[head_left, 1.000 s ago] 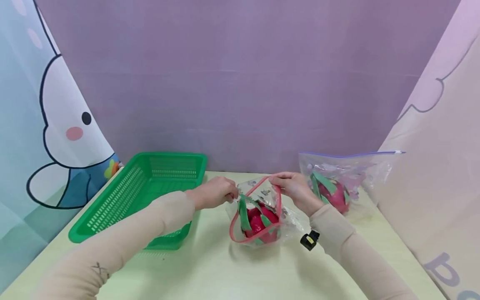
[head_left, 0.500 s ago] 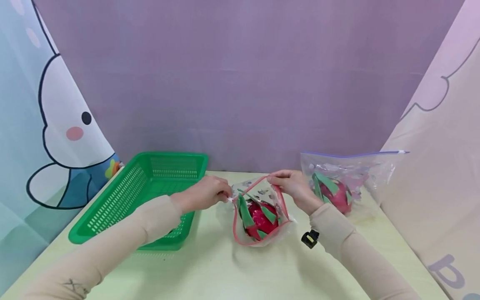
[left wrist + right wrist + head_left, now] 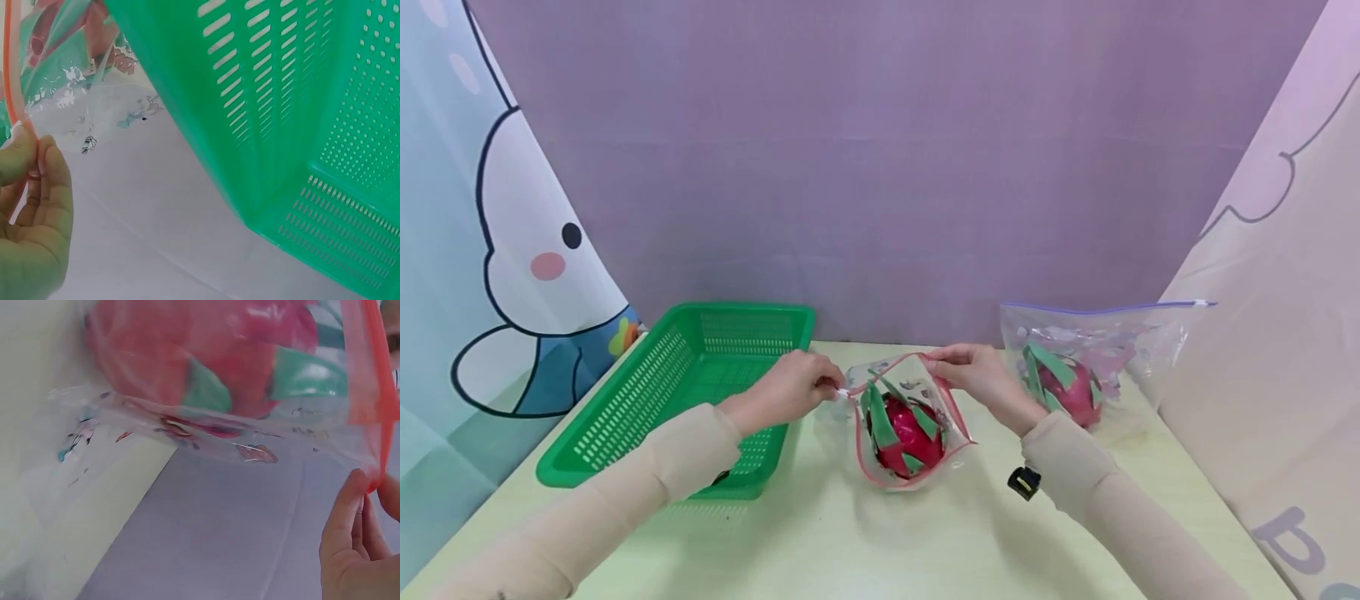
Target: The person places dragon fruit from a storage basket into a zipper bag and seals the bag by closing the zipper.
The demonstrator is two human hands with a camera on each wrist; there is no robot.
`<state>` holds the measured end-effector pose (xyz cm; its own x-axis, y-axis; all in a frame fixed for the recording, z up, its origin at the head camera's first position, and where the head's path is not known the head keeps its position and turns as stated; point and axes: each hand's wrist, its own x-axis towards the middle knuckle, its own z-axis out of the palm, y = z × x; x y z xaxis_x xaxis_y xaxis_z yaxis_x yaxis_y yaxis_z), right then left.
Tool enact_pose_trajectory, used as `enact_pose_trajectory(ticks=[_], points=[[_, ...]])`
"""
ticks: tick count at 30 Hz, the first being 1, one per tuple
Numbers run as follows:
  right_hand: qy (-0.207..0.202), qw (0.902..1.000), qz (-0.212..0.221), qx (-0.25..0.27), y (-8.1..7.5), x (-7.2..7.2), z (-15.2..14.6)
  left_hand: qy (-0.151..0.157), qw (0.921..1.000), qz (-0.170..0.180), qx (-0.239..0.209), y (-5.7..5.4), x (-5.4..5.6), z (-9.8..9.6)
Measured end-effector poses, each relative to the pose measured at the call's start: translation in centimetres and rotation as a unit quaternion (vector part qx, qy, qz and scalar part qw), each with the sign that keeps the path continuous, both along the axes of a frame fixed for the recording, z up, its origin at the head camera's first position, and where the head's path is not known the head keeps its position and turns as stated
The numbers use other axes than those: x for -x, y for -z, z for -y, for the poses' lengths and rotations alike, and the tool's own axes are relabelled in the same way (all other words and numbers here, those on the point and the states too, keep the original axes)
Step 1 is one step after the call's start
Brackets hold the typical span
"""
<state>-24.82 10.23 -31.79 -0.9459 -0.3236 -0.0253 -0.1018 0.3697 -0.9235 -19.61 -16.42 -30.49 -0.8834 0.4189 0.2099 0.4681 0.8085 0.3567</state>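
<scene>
A clear zip bag with a red zip edge [image 3: 859, 454] stands with its mouth open toward me at mid-table. Inside it lies a dragon fruit [image 3: 912, 433], red with green leaf-like scales. My left hand [image 3: 790, 387] pinches the white slider end at the bag's left corner; the left wrist view shows thumb and fingertips [image 3: 53, 159] closed on it. At the bag's upper right, my right hand [image 3: 988, 383] pinches the red edge between thumb and fingers, as the right wrist view confirms with the hand [image 3: 362, 550] beneath the strip.
A green plastic basket [image 3: 805, 333] with slotted walls stands at the left, under and beside my left forearm. Behind my right hand, another zip bag with a blue-purple zip [image 3: 1097, 311] holds a second dragon fruit [image 3: 1078, 396]. A purple curtain [image 3: 880, 167] hangs behind the table.
My left hand has moved left, drawing the slider end of the bag with it. The bag and its dragon fruit have shifted slightly left. My right hand keeps its pinch.
</scene>
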Motion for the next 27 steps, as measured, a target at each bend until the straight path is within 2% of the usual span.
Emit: enact_pose_trajectory(ticks=[7,11,14,17,22,24,27], points=[[-0.067,0.9924,-0.071,-0.074,1.5,-3.3,-2.2,-0.041,0.9980,0.029,-0.039,0.6,-0.4,0.3],[-0.107,0.9877,-0.097,-0.058,2.8,-5.0,-3.7,-0.046,0.9973,0.040,-0.041,0.8,-0.5,0.4],[-0.112,0.9831,-0.136,-0.048,3.8,-5.8,-4.0,-0.043,0.9971,0.052,-0.033,0.8,-0.5,0.3],[-0.104,0.9701,-0.212,-0.058,4.6,-6.1,-3.3,-0.042,0.9970,0.061,-0.025,0.8,-0.5,0.5],[-0.082,0.9379,-0.332,-0.057,5.2,-6.2,-2.3,-0.020,0.9987,0.047,0.003,1.1,-0.4,0.4],[-0.077,0.9293,-0.357,-0.052,5.3,-6.2,-2.2,-0.013,0.9991,0.040,0.010,1.2,-0.3,0.2],[-0.070,0.9259,-0.367,-0.052,5.3,-5.9,-2.2,-0.021,0.9993,0.031,0.010,1.4,-0.3,-0.1]])
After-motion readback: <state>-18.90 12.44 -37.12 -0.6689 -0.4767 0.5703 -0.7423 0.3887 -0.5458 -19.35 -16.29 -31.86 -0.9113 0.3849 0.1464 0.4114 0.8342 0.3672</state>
